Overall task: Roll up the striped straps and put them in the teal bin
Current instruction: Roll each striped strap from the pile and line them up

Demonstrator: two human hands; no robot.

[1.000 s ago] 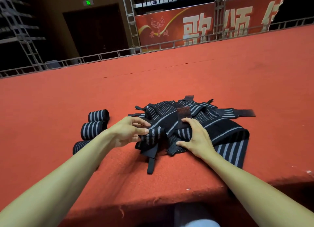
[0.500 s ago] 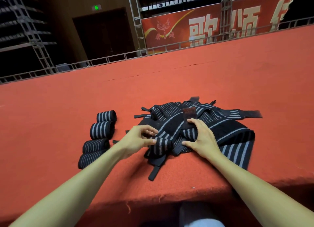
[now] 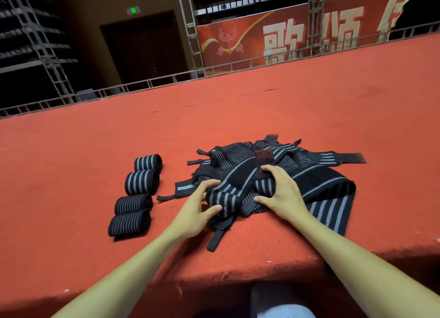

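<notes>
Head view, one frame.

- Left hand [image 3: 197, 210]: thumb and fingers curled round the rolled-up end of one striped strap [image 3: 222, 200], lower centre of the frame, at the left edge of the pile. The roll is only partly wound; the rest of the strap runs up and right into the pile.
- Right hand [image 3: 283, 194]: fingers spread and fairly straight, pressing down on the pile. It grips nothing. Fingertips sit on a dark reddish Velcro patch [image 3: 263, 160], thumb at the pile's near edge.
- Loose strap pile [image 3: 316, 175]: black with grey stripes, tangled, centre-right on the red tabletop [image 3: 71, 175]. One long end [image 3: 350, 157] sticks out to the right, and a black tab [image 3: 215, 239] trails toward the near edge.
- Finished rolls [image 3: 142, 182]: four in a rough column left of the pile, apart from it, all lying on their sides. The top two have broad grey stripes, the bottom two thin ones.
- Background: metal railing [image 3: 166, 79] along the tabletop's far edge, red banner [image 3: 297, 39] with large pale characters upper right, dark door [image 3: 145, 46] upper centre with a green sign [image 3: 133, 10] above it, truss column [image 3: 190, 32] beside the banner.
- Pale object [image 3: 281, 303] at bottom centre, below the tabletop edge. Can't tell what it is.
</notes>
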